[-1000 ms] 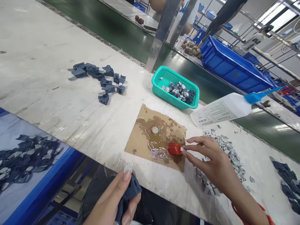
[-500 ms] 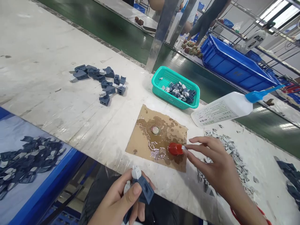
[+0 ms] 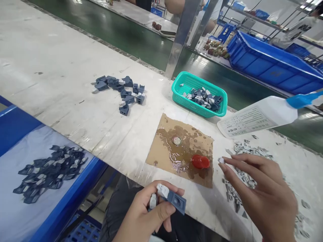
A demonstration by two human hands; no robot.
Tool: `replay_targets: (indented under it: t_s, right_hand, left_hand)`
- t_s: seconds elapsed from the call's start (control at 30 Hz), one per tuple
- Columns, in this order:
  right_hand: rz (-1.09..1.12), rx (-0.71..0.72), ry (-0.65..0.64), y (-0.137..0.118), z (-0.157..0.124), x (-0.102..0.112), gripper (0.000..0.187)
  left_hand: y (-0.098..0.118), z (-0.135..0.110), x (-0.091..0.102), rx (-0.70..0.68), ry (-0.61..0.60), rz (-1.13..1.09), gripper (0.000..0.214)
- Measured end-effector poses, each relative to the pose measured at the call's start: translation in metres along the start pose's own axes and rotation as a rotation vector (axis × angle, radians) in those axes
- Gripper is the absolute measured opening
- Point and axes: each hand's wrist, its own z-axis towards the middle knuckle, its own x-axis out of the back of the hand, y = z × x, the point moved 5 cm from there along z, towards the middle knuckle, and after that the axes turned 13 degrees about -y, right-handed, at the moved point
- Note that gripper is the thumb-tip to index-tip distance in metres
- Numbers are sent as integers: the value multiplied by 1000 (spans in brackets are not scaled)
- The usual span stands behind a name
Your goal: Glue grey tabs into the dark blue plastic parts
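Left hand (image 3: 148, 215), bottom centre of the frame, curls closed with the thumb pressed across. Right hand (image 3: 262, 195), lower right, pinches thumb to forefinger, palm down.

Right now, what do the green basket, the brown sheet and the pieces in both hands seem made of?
Basket: moulded plastic, by its even mesh and slight sheen.
Brown sheet: likely cardboard, matte, stained dark under a wet pool.
Blue piece in the left hand: probably hard plastic, matte, sharp moulded edges.
Pale chip in the right hand: too small to tell, perhaps plastic.
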Motion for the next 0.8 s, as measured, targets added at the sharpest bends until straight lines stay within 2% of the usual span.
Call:
replay_targets:
  t_s: [0.17,0.23,0.3,0.4,0.5,0.7,0.8]
  right_hand:
    - [42,-9,-38,-5,-5,2,10]
    - [148,-41,-33,-13,-9,7,12]
    - [311,-20,-99,-28,-13,7,12]
    - [523,26,-225,-50,-16,-1,13]
    - [634,3,-248,-59,-18,-10,15]
    - [661,19,-238,-63,-15,-19,14]
    - [583,74,-297,-65,-13,-17,15]
  left_hand:
    - [0,2,-1,-15,-13,61,30]
    - [0,2,0,-40,5,115,27]
    - [1,1,0,-67,39,163,24]
    - [1,-1,0,-70,86,183,20]
    - [3,-2,-2,-82,93,180,17]
    - [7,-1,-6,-108,66,211,12]
    - [8,-3,-5,-119,85,241,11]
